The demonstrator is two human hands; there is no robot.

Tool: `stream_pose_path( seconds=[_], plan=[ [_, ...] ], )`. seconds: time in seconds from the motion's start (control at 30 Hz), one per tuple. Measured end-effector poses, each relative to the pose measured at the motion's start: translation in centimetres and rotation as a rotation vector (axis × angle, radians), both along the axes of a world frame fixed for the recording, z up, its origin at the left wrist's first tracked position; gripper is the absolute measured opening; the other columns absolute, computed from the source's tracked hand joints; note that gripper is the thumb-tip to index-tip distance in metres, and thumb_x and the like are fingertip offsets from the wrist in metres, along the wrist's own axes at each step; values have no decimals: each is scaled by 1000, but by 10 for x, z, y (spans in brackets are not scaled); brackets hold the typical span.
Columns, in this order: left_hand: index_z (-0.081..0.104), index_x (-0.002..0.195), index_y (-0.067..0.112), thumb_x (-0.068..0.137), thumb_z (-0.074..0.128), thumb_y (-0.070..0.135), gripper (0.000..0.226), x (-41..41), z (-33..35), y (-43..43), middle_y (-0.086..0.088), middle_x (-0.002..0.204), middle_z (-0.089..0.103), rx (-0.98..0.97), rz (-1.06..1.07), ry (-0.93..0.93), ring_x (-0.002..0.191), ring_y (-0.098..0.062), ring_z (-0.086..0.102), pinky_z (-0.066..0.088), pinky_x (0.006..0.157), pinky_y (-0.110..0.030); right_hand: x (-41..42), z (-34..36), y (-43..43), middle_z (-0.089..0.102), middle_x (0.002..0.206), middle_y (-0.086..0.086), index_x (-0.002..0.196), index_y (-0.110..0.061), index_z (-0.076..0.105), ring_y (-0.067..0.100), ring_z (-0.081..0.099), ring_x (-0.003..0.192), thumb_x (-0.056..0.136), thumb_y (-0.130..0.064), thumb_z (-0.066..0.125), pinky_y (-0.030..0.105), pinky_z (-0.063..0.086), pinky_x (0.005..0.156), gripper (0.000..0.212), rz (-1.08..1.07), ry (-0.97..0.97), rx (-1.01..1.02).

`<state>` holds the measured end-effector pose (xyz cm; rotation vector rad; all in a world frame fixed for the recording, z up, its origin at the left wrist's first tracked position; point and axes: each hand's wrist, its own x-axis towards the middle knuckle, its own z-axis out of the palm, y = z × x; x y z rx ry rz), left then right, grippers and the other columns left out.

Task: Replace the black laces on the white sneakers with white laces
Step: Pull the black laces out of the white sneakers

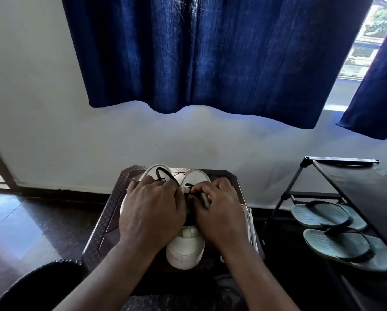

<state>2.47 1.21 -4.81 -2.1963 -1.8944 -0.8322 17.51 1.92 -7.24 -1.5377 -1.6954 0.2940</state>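
Home, lived-in room: dark blue curtains [210, 52] over a window [372, 30], plain pale wall [53, 131], glossy dark floor [19, 221], black shoe rack [356, 182] holding grey flip-flops [315, 215] (two, side by side), small dark table [107, 221] near the wall

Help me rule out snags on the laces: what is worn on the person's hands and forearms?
Nothing shows. The left hand and right hand are bare: no gloves, rings, watch or bracelet visible. The left forearm and right forearm are bare down to the picture's lower edge, with no sleeve in view.
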Motion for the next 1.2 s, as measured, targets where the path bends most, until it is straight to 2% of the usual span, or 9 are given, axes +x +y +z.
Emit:
stream_pose_path(
  seconds=[0.2, 0.27, 0.4, 0.57, 0.7, 0.87, 1.07, 1.13, 1.2],
  plan=[
    [60, 66, 20, 89, 37, 38, 38, 1, 0, 0, 2, 67, 69, 7, 16, 23, 77, -28, 63, 48, 77, -43, -1, 3, 2, 57, 101, -9, 83, -29, 73, 7, 55, 96, 83, -24, 77, 13, 42, 81, 6, 20, 138, 103],
    [61, 66, 20, 89, 37, 36, 37, 2, 0, -1, 1, 68, 70, 13, 34, 39, 77, -29, 63, 48, 77, -43, 2, 4, 4, 62, 98, -5, 75, -25, 72, 5, 62, 85, 84, -12, 79, 12, 43, 76, 17, -97, 442, 64],
    [64, 68, 19, 91, 39, 35, 37, 2, -1, -1, 2, 70, 71, 20, 45, 47, 78, -29, 63, 48, 77, -44, 16, 8, 7, 61, 76, 3, 67, -17, 64, 12, 53, 70, 87, -8, 67, 31, 41, 70, 23, -197, 1000, -47],
    [62, 69, 19, 93, 41, 36, 37, 2, -3, -1, 0, 72, 72, 34, 34, 49, 80, -30, 63, 47, 77, -44, 12, 11, 7, 70, 94, -11, 85, -32, 71, 8, 67, 90, 80, -36, 74, 33, 54, 82, 8, -8, 585, 0],
    [61, 70, 20, 93, 45, 35, 31, 1, -5, 0, -1, 74, 72, 18, 40, 67, 82, -30, 62, 46, 77, -43, -2, 4, 9, 69, 94, -15, 86, -32, 73, 10, 64, 100, 79, -37, 75, 38, 52, 94, 9, 87, 201, 46],
    [62, 70, 20, 93, 43, 35, 34, 2, -3, 0, 0, 73, 72, 28, 46, 65, 81, -30, 63, 45, 77, -43, -1, 3, 7, 67, 93, -9, 78, -34, 67, 17, 62, 97, 81, -19, 77, 38, 52, 89, 18, 14, 218, 93],
    [62, 69, 19, 95, 46, 36, 35, 3, -2, -2, 1, 70, 70, 39, 56, 65, 79, -30, 63, 46, 78, -44, 25, 20, 9, 58, 79, -1, 79, -18, 68, 8, 50, 70, 90, -6, 68, 26, 42, 73, 16, -37, 1079, 119],
    [60, 67, 19, 94, 49, 34, 32, 4, -2, -2, 2, 68, 69, 59, 56, 55, 77, -30, 63, 46, 76, -43, 26, 19, 8, 62, 77, -4, 77, -21, 67, 9, 53, 73, 80, -16, 64, 29, 41, 73, 7, -62, 992, 93],
    [58, 66, 20, 93, 50, 33, 31, 4, -3, -3, 1, 67, 68, 66, 51, 49, 77, -31, 62, 46, 76, -44, 19, 16, 4, 67, 92, -10, 89, -28, 68, 9, 61, 89, 74, -24, 64, 30, 45, 81, 15, -77, 683, 98]
  ],
)
